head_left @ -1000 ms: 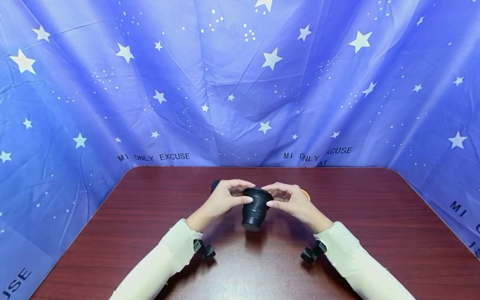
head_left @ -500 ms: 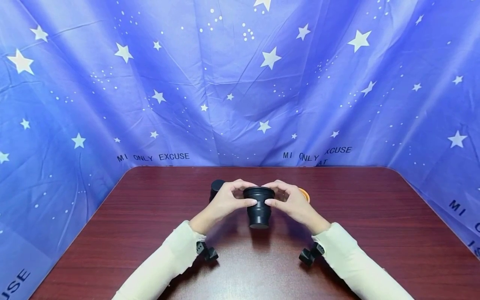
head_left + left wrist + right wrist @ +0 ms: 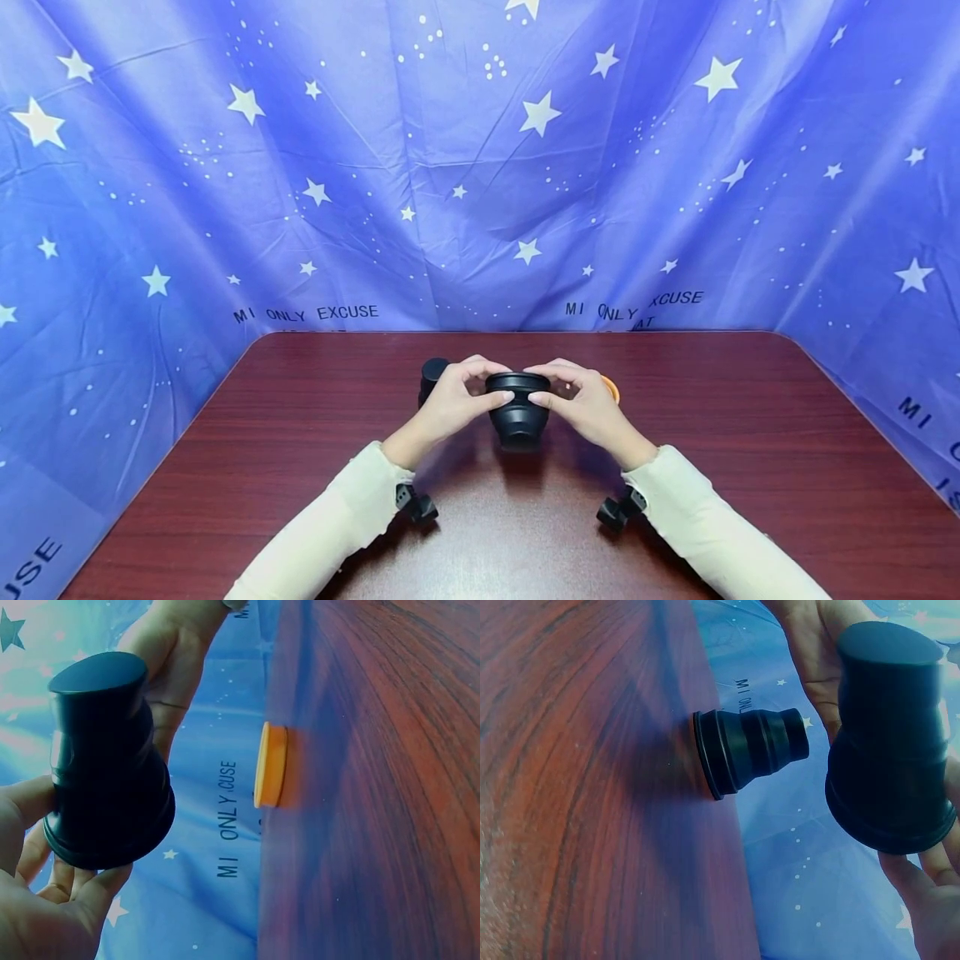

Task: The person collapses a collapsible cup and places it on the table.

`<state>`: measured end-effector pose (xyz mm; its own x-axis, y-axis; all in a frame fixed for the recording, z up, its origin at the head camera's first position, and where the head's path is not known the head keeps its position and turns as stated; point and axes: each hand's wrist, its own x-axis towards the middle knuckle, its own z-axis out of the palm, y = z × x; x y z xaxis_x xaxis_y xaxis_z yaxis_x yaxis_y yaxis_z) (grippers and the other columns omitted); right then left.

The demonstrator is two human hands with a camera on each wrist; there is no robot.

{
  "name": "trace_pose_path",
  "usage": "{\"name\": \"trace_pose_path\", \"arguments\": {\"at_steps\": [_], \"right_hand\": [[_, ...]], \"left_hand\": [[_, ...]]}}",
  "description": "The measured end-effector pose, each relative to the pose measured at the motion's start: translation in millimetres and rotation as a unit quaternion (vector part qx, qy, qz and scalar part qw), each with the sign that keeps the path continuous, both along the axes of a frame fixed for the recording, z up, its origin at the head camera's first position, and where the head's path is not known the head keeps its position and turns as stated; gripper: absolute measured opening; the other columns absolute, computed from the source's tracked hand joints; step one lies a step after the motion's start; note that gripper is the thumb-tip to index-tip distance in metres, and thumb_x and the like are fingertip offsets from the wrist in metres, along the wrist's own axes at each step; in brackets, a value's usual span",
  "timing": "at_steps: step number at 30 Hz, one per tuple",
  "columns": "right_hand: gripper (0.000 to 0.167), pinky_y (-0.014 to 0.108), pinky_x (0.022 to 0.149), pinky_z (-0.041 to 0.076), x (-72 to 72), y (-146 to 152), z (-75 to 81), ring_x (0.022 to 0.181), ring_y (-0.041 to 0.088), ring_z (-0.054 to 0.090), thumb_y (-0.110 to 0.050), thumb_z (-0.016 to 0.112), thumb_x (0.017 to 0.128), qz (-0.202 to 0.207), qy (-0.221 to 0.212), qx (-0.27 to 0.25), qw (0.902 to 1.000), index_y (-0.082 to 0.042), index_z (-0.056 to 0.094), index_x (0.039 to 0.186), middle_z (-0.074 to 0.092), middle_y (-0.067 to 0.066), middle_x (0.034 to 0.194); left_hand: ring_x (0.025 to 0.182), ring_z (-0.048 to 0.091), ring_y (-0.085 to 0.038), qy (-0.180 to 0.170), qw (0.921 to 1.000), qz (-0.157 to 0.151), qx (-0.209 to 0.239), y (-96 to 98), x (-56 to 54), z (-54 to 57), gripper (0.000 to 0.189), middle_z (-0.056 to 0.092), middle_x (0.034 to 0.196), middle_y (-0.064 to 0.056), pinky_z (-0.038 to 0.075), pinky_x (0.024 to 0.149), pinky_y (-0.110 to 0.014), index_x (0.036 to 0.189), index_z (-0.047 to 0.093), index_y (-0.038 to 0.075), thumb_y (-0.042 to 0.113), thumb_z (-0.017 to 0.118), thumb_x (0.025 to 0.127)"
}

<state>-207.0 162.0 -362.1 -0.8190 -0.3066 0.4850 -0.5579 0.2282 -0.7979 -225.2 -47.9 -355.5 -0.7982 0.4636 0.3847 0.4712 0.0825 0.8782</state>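
A black collapsible cup (image 3: 518, 417), stepped and narrower toward its bottom, is held above the table in front of me. The left hand (image 3: 461, 398) grips its left side, thumb on the front wall and fingers at the rim. My right hand (image 3: 577, 400) has the same hold from the right. The left wrist view shows the held cup (image 3: 109, 765) with its flat base toward the camera. Both hands appear around the cup (image 3: 889, 735) in the right wrist view too. The cup's inside is hidden.
Behind my left hand, a second black stepped cup (image 3: 754, 750) stands wide end down on the brown table (image 3: 300, 467). A low orange round piece (image 3: 271, 765) lies behind my right hand. Beyond the table's far edge hangs a blue star-patterned curtain (image 3: 465, 150).
The held cup has shifted slightly right and turned more squarely toward me. It looks shorter now, its lower steps drawn up. Both thumbs have stayed on its front wall.
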Motion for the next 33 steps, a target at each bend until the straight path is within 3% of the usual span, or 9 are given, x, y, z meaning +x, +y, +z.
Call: {"name": "trace_pose_path", "arguments": {"at_steps": [7, 10, 13, 17, 27, 33], "right_hand": [[0.024, 0.020, 0.063, 0.047, -1.0, 0, -1.5, 0.084, 0.010, 0.057, 0.005, 0.069, 0.081, -0.029, 0.049, -0.002, 0.9984, 0.006, 0.068, 0.105, 0.067, 0.017, 0.098], [0.023, 0.019, 0.064, 0.047, -1.6, 1, -0.4, 0.084, 0.010, 0.057, 0.005, 0.069, 0.080, -0.047, 0.073, -0.002, 0.9963, 0.005, 0.069, 0.104, 0.068, 0.016, 0.097], [0.023, 0.018, 0.062, 0.046, -2.8, 2, 0.0, 0.078, 0.009, 0.055, 0.008, 0.068, 0.080, -0.059, 0.090, -0.011, 0.9941, 0.007, 0.068, 0.103, 0.067, 0.016, 0.093], [0.023, 0.017, 0.059, 0.046, -3.7, 4, -1.0, 0.075, 0.006, 0.053, 0.011, 0.066, 0.079, -0.064, 0.092, -0.028, 0.9933, 0.008, 0.068, 0.102, 0.066, 0.018, 0.092], [0.020, 0.017, 0.059, 0.044, -1.1, -1, -0.7, 0.072, 0.006, 0.051, 0.008, 0.065, 0.083, -0.090, 0.088, -0.024, 0.9918, 0.007, 0.069, 0.102, 0.066, 0.015, 0.088], [0.022, 0.022, 0.052, 0.043, -1.3, 4, 1.6, 0.062, 0.005, 0.049, 0.002, 0.061, 0.089, -0.070, 0.030, -0.010, 0.9971, 0.005, 0.066, 0.109, 0.062, 0.007, 0.087]], "left_hand": [[0.091, 0.060, -0.013, 0.014, 0.9997, 0.020, -0.006, 3.0, -17.6, -22.4, 0.026, 0.067, 0.102, -0.012, 0.053, 0.081, -0.031, 0.112, 0.067, 0.003, 0.007, 0.068, 0.086], [0.090, 0.061, -0.012, -0.017, 0.9998, -0.008, 0.010, 1.3, -20.2, -25.1, 0.028, 0.068, 0.105, -0.010, 0.051, 0.079, -0.027, 0.118, 0.065, 0.005, 0.010, 0.064, 0.090], [0.092, 0.061, -0.015, -0.057, 0.9963, -0.054, 0.036, -1.6, -20.9, -25.7, 0.033, 0.067, 0.110, -0.010, 0.049, 0.078, -0.026, 0.124, 0.061, 0.006, 0.010, 0.061, 0.091], [0.096, 0.060, -0.018, -0.067, 0.9932, -0.082, 0.050, -2.2, -20.3, -26.0, 0.039, 0.065, 0.113, -0.012, 0.049, 0.079, -0.027, 0.128, 0.058, 0.007, 0.007, 0.062, 0.089], [0.085, 0.060, -0.010, -0.042, 0.9975, -0.031, 0.047, 6.7, -15.4, -21.9, 0.032, 0.065, 0.101, -0.018, 0.049, 0.073, -0.022, 0.122, 0.059, -0.002, -0.001, 0.060, 0.090], [0.101, 0.062, -0.012, -0.043, 0.9986, 0.001, 0.032, 8.5, -1.6, -2.0, 0.036, 0.063, 0.116, -0.023, 0.050, 0.081, -0.020, 0.127, 0.056, -0.005, -0.001, 0.058, 0.091]]}}
